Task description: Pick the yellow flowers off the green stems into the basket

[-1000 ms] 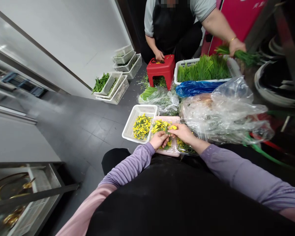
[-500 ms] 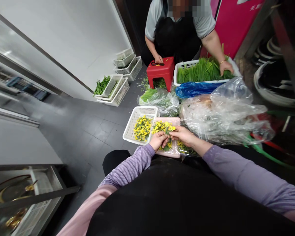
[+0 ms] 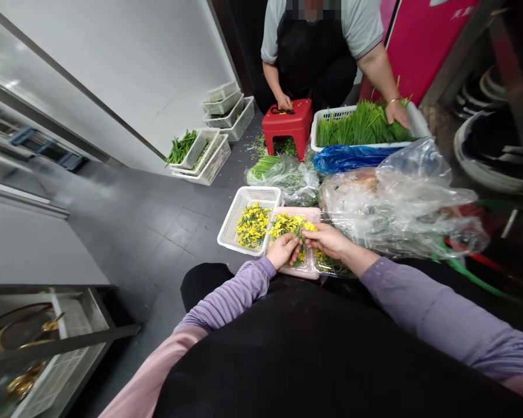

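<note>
My left hand [image 3: 284,249] and my right hand [image 3: 325,240] meet over a pale pink tray [image 3: 312,269]. Both are closed, pinching a green-stemmed sprig with yellow flowers [image 3: 299,233] between them. Under my fingers, more yellow flowers [image 3: 285,223] lie in the tray. To the left, a white perforated basket [image 3: 230,223] holds a heap of yellow flower heads [image 3: 253,225]. Against the tray's right side is a clear plastic container or bag with more flowers [image 3: 329,261], partly covered by my right wrist.
A co-worker [image 3: 314,64] crouches opposite, one hand on greens [image 3: 357,125] in a white crate, the other on a red stool [image 3: 287,122]. Plastic bags [image 3: 401,203] fill the right. Stacked white baskets [image 3: 207,165] stand by the wall. A metal rack [image 3: 100,325] is lower left.
My hands stay over the tray on the flower sprig, with the right shifted slightly right. The co-worker's hand in the crate has moved a little and its fingers spread over the greens.
</note>
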Available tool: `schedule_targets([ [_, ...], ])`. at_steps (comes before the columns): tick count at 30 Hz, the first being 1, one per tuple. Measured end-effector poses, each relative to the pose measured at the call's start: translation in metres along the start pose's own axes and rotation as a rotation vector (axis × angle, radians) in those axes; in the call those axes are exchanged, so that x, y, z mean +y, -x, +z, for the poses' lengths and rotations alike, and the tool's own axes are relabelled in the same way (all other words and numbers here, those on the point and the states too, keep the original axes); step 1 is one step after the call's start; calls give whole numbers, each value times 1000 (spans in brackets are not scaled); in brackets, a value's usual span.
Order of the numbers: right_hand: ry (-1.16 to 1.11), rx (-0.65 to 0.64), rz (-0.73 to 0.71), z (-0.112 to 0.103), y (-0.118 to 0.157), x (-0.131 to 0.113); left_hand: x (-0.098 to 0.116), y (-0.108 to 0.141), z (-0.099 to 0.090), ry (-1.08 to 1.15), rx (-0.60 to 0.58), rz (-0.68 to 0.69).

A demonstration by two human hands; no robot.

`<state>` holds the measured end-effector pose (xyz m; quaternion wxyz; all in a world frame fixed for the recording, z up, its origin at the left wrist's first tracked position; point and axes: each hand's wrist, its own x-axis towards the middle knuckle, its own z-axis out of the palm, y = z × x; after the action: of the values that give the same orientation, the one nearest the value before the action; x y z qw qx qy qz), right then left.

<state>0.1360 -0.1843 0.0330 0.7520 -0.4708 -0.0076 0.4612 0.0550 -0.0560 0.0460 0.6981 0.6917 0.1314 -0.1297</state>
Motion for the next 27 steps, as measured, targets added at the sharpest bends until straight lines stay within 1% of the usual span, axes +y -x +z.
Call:
schedule_targets([
  [3, 58, 16, -11, -1, 1, -1, 1, 1, 1, 14, 2, -6],
  [5, 62, -1, -6, -1, 1, -1, 2, 1, 1, 22, 12, -27],
  [9, -25, -73, 59, 1, 2, -2, 3, 1, 0, 112, 3, -63],
  [12, -121, -87, 114, 3, 4, -5, 4, 1, 1, 192, -10, -70],
  [15, -132, -97, 124, 4, 6, -7, 4, 1, 2, 173, -21, -101],
  [18, -22, -96, 39, 4, 6, -4, 3, 2, 2, 30, -20, -123],
  [20, 50, -50, -13, 4, 6, -1, 2, 1, 1, -137, -17, -80],
  [22, 79, -27, 1, 3, 6, 2, 2, 0, -2, -329, -32, -6],
  [25, 48, -71, 95, 2, 6, -1, 2, -4, -8, -588, -77, 104],
  [27, 0, -61, 97, -1, 5, -7, -2, -8, -13, -774, -91, 125],
])
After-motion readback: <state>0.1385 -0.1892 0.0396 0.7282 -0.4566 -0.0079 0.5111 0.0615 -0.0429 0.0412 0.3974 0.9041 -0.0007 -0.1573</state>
